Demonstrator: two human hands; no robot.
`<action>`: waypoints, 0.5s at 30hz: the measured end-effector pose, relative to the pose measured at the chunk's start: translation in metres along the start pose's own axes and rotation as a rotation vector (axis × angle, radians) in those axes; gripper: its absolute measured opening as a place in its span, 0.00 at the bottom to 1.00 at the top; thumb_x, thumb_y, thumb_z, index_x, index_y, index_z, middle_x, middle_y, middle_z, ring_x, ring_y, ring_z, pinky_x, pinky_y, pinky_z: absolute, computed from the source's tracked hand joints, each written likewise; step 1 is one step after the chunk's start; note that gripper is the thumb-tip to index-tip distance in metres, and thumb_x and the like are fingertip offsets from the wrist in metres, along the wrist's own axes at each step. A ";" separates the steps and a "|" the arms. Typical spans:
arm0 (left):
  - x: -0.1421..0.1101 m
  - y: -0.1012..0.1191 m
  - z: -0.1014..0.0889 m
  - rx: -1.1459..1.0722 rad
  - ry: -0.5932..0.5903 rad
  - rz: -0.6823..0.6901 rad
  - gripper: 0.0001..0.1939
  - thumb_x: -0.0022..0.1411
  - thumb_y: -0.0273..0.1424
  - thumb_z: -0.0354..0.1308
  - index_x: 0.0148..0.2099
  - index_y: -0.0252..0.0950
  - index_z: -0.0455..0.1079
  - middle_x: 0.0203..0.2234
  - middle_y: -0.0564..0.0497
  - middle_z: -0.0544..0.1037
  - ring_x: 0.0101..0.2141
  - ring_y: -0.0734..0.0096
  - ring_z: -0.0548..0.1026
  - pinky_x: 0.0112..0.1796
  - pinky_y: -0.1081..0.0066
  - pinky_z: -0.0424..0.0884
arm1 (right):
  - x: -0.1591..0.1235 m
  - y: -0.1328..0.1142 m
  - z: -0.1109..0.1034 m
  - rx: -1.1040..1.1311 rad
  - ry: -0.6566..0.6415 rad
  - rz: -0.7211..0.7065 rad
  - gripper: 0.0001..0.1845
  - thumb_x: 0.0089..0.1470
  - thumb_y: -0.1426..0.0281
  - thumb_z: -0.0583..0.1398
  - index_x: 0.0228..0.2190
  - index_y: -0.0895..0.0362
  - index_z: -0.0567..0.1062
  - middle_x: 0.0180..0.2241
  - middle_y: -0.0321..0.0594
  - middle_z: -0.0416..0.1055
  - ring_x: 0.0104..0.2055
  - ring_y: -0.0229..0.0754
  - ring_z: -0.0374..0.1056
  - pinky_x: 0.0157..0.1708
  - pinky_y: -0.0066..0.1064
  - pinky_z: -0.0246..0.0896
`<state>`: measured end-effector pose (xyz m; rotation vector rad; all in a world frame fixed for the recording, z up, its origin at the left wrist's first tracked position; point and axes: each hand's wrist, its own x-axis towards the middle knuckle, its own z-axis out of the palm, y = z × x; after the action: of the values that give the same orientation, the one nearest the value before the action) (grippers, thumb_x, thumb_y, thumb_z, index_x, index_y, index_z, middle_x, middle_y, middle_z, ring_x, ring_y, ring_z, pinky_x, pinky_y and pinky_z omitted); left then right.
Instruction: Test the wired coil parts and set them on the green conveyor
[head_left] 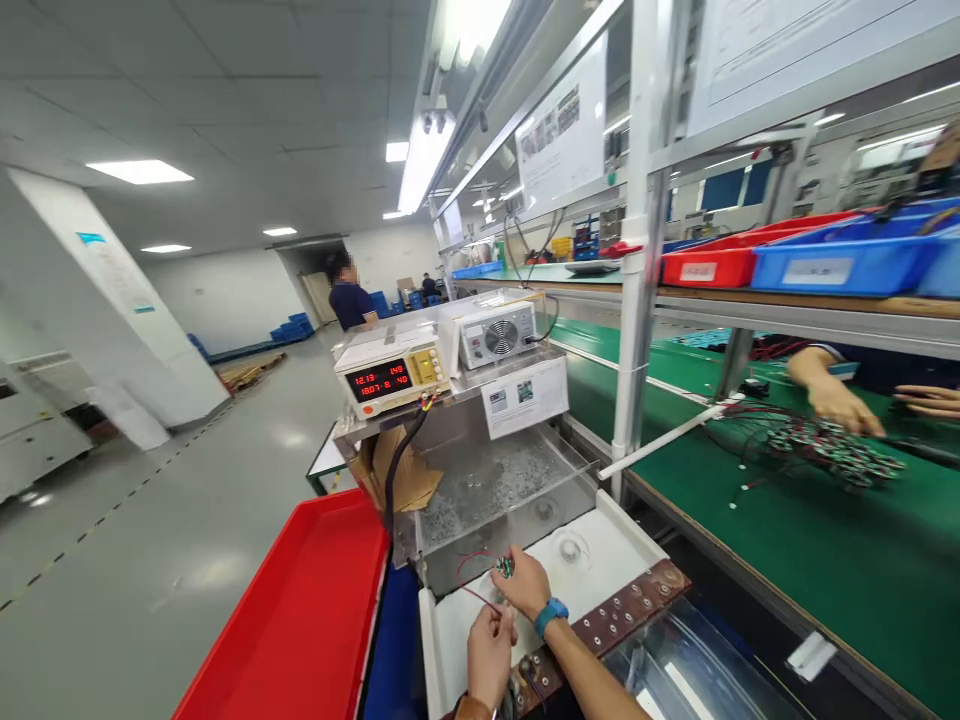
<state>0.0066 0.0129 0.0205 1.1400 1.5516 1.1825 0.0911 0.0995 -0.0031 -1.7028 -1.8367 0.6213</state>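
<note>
Between the fingers of my right hand (528, 584) is a small green circuit board (505, 567) with thin red and dark wires. Just below and to the left, my left hand (491, 645) pinches the wires (480, 597), which loop out to the left. Both hands are over a white tray-like fixture (600, 530). A brown strip with several metal studs (630, 605) runs across the fixture beside my right wrist. The fingertips of my left hand are partly hidden.
A red tray (300, 610) lies at the left. Ahead stands a power meter (390, 380) with red digits, beside a grey instrument (496, 335). On the green bench (787, 560) at right, a co-worker's hand (844, 400) touches a pile of wired boards (832, 455). A metal post (637, 250) rises between.
</note>
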 end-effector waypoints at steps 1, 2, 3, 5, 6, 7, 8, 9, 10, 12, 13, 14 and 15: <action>0.000 0.009 0.002 -0.044 -0.001 0.014 0.26 0.43 0.58 0.58 0.26 0.39 0.65 0.15 0.53 0.69 0.22 0.66 0.69 0.29 0.67 0.64 | 0.000 0.004 -0.011 0.063 0.091 0.051 0.10 0.49 0.60 0.58 0.32 0.52 0.67 0.27 0.35 0.72 0.32 0.44 0.70 0.30 0.29 0.55; 0.001 0.021 0.003 -0.078 -0.022 0.031 0.26 0.43 0.57 0.60 0.30 0.37 0.67 0.18 0.52 0.72 0.24 0.65 0.72 0.31 0.67 0.66 | 0.000 0.009 -0.024 0.119 0.180 0.095 0.10 0.49 0.60 0.58 0.32 0.52 0.67 0.25 0.35 0.71 0.30 0.43 0.69 0.29 0.29 0.55; 0.001 0.036 0.005 -0.115 -0.060 0.055 0.27 0.43 0.55 0.62 0.35 0.36 0.69 0.22 0.49 0.76 0.28 0.64 0.74 0.34 0.66 0.67 | 0.000 0.018 -0.040 0.164 0.266 0.131 0.11 0.49 0.59 0.58 0.31 0.52 0.67 0.24 0.34 0.70 0.28 0.43 0.68 0.28 0.29 0.55; 0.000 0.069 0.008 -0.210 -0.165 0.130 0.34 0.46 0.51 0.64 0.50 0.37 0.66 0.37 0.44 0.79 0.38 0.62 0.76 0.42 0.65 0.69 | -0.003 0.042 -0.079 0.226 0.433 0.198 0.13 0.49 0.57 0.58 0.31 0.53 0.67 0.22 0.34 0.67 0.25 0.42 0.66 0.27 0.29 0.54; 0.000 0.085 0.010 -0.259 -0.220 0.181 0.37 0.48 0.49 0.63 0.57 0.39 0.61 0.45 0.42 0.77 0.43 0.62 0.76 0.45 0.64 0.69 | -0.006 0.057 -0.102 0.247 0.519 0.239 0.14 0.49 0.55 0.57 0.31 0.53 0.68 0.22 0.34 0.67 0.25 0.42 0.65 0.26 0.29 0.54; 0.000 0.099 0.010 -0.292 -0.255 0.224 0.38 0.50 0.48 0.62 0.60 0.41 0.57 0.51 0.41 0.74 0.47 0.61 0.74 0.47 0.64 0.68 | -0.010 0.075 -0.126 0.263 0.607 0.283 0.16 0.49 0.54 0.57 0.32 0.53 0.68 0.22 0.34 0.67 0.24 0.42 0.64 0.26 0.29 0.54; 0.001 0.110 0.010 -0.310 -0.272 0.258 0.39 0.52 0.48 0.61 0.62 0.43 0.54 0.55 0.41 0.70 0.50 0.60 0.73 0.49 0.64 0.68 | -0.015 0.093 -0.150 0.271 0.696 0.329 0.18 0.49 0.52 0.57 0.32 0.54 0.68 0.22 0.35 0.67 0.25 0.42 0.64 0.26 0.29 0.54; 0.002 0.116 0.009 -0.313 -0.266 0.269 0.38 0.53 0.48 0.61 0.62 0.44 0.54 0.57 0.42 0.69 0.52 0.60 0.71 0.50 0.64 0.67 | -0.022 0.113 -0.175 0.269 0.781 0.379 0.19 0.49 0.51 0.57 0.33 0.54 0.69 0.23 0.36 0.68 0.25 0.42 0.64 0.26 0.29 0.55; 0.004 0.116 0.008 -0.298 -0.242 0.251 0.37 0.52 0.49 0.61 0.61 0.43 0.56 0.57 0.42 0.69 0.53 0.59 0.71 0.50 0.64 0.68 | -0.028 0.134 -0.200 0.259 0.855 0.432 0.21 0.48 0.51 0.57 0.34 0.55 0.69 0.24 0.37 0.69 0.26 0.43 0.65 0.27 0.29 0.55; 0.008 0.102 0.005 -0.233 -0.177 0.150 0.36 0.48 0.52 0.62 0.56 0.40 0.63 0.51 0.41 0.75 0.50 0.57 0.73 0.48 0.63 0.70 | -0.040 0.178 -0.246 0.205 0.957 0.575 0.22 0.47 0.51 0.58 0.35 0.56 0.70 0.27 0.41 0.72 0.29 0.45 0.67 0.28 0.30 0.56; 0.010 0.088 0.003 -0.193 -0.148 0.082 0.36 0.45 0.54 0.63 0.51 0.38 0.67 0.46 0.41 0.78 0.48 0.55 0.75 0.46 0.62 0.72 | -0.044 0.200 -0.266 0.169 0.986 0.659 0.22 0.46 0.52 0.60 0.36 0.56 0.71 0.29 0.44 0.73 0.31 0.46 0.68 0.30 0.31 0.57; 0.012 0.071 0.000 -0.155 -0.129 0.022 0.34 0.42 0.54 0.63 0.46 0.37 0.70 0.41 0.41 0.80 0.46 0.53 0.76 0.44 0.61 0.73 | -0.048 0.221 -0.285 0.130 1.008 0.741 0.22 0.45 0.54 0.61 0.37 0.56 0.72 0.31 0.46 0.74 0.33 0.48 0.68 0.31 0.32 0.57; 0.013 0.053 -0.002 -0.121 -0.116 -0.024 0.32 0.40 0.55 0.64 0.42 0.37 0.72 0.37 0.42 0.81 0.43 0.52 0.77 0.42 0.60 0.74 | -0.050 0.243 -0.301 0.098 1.021 0.810 0.22 0.44 0.55 0.62 0.38 0.57 0.72 0.33 0.49 0.74 0.35 0.50 0.69 0.33 0.33 0.58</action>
<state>0.0104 0.0320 0.0715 1.0884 1.3837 1.1578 0.4747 0.0609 0.0531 -2.0887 -0.3945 0.0439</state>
